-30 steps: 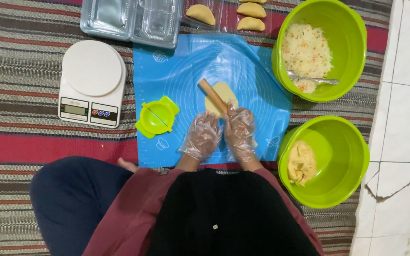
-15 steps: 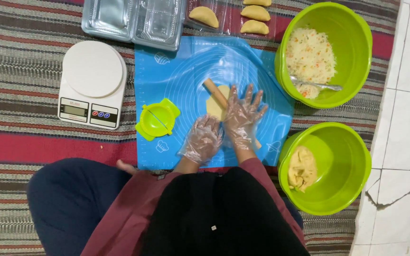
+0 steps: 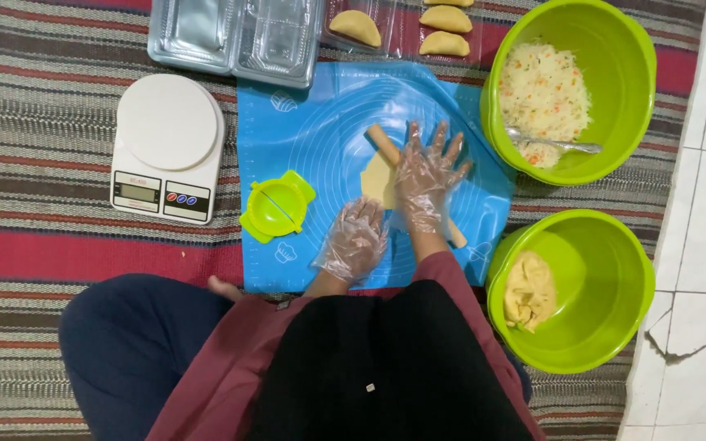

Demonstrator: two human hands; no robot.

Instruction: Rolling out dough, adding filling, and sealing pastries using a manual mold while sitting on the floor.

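Right hand [image 3: 425, 175] flat, fingers spread, pressing pin [image 3: 386, 147] over dough [image 3: 377, 175] on blue mat [image 3: 320, 122]; left hand [image 3: 355, 241] loosely curled, empty, on mat. Risks: uneven pressure tearing dough, pin skidding off toward bowl [image 3: 614, 98].

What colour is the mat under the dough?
Blue with faint white circles, seen in the head view: mat, dough.

We see a blue silicone mat [image 3: 320, 122] printed with pale circles, lying on a rug [image 3: 34, 245] striped red, grey and brown. The kitchen scale [image 3: 169, 147] is white, the dumpling press [image 3: 277, 207] and both bowls [image 3: 614, 49] [image 3: 614, 269] lime green, the dough [image 3: 377, 175] pale yellow, the rolling pin [image 3: 384, 144] light wood.
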